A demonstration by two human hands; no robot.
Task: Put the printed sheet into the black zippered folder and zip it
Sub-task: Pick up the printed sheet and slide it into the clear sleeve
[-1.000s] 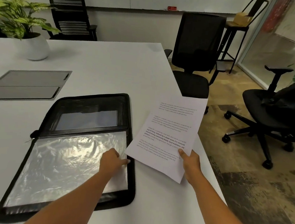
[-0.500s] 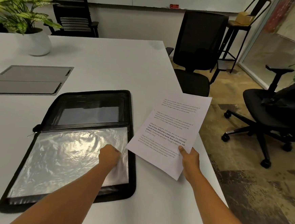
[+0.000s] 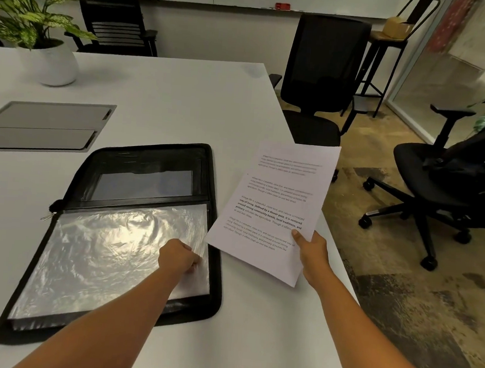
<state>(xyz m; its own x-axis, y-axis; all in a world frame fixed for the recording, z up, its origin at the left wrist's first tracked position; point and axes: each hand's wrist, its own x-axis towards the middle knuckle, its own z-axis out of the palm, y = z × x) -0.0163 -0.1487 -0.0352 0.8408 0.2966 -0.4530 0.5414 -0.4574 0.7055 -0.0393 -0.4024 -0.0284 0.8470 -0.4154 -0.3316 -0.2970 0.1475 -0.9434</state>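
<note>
Head view: a black zippered folder lies open on the white bench, its zip pull sticking out at the left edge by the spine. The far half shows pockets and a clear window; the near half carries a stack of shiny clear plastic sleeves. The left hand rests on the right edge of the top sleeve with its fingers curled in, seemingly pinching that edge, though the fingertips are hidden under the knuckles. The right hand pinches the printed sheet at its near right corner, thumb on top and the other fingers under the paper. The sheet is held in the air just to the right of the folder, tilted, with four blocks of text facing up; its near left corner overlaps the folder's right border. It is not in a sleeve, and the folder is unzipped. On the bench further left lies a flat grey panel, and behind it stands a potted plant in a white pot. Black office chairs stand around the bench.
</note>
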